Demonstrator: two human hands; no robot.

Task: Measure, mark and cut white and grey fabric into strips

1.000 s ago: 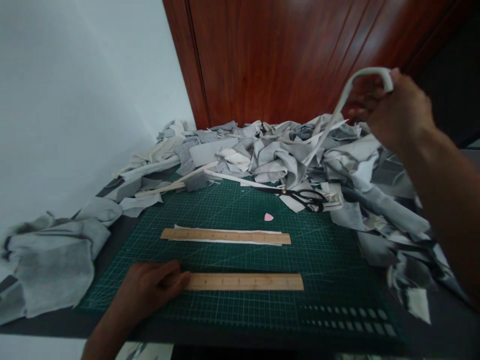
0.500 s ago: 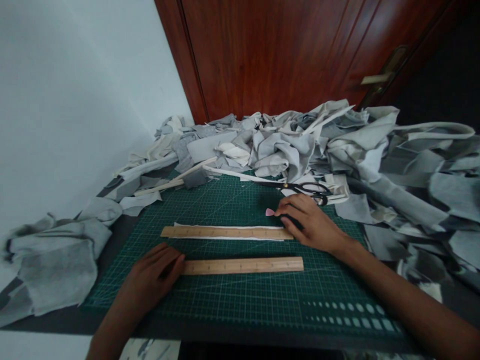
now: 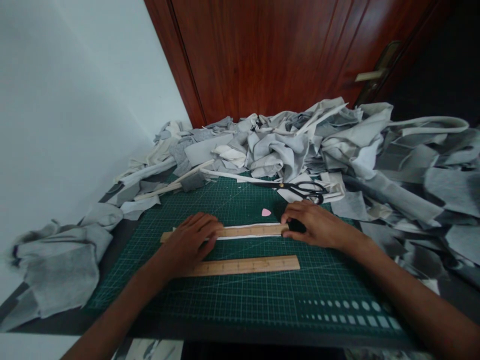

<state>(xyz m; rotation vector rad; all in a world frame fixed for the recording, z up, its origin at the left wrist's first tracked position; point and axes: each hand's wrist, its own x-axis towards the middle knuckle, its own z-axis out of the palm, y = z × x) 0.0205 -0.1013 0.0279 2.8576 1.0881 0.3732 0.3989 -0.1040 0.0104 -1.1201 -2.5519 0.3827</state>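
Note:
A wooden ruler point(image 3: 251, 230) lies across a white fabric strip point(image 3: 258, 236), whose edges show above and below it. My right hand point(image 3: 313, 222) pinches the ruler's right end between thumb and fingers. My left hand point(image 3: 197, 237) is closed over the ruler left of its middle, fingers on the far edge and thumb on the near side, hiding part of it. Nearer to me lies a second wooden ruler point(image 3: 247, 265), its left end behind my left hand and wrist. A pink piece of tailor's chalk point(image 3: 266, 212) rests just beyond the upper ruler.
Beneath everything is a green cutting mat point(image 3: 240, 305) with a grid. Black-handled scissors point(image 3: 296, 187) lie beyond my right hand. Grey and white fabric scraps point(image 3: 277, 150) pile along the back, with more fabric point(image 3: 62, 267) at the left. A wooden door point(image 3: 258, 55) stands behind.
My right hand has put down the pink chalk and gripped the upper ruler's end. My left hand has moved from the lower ruler up and right onto the upper one.

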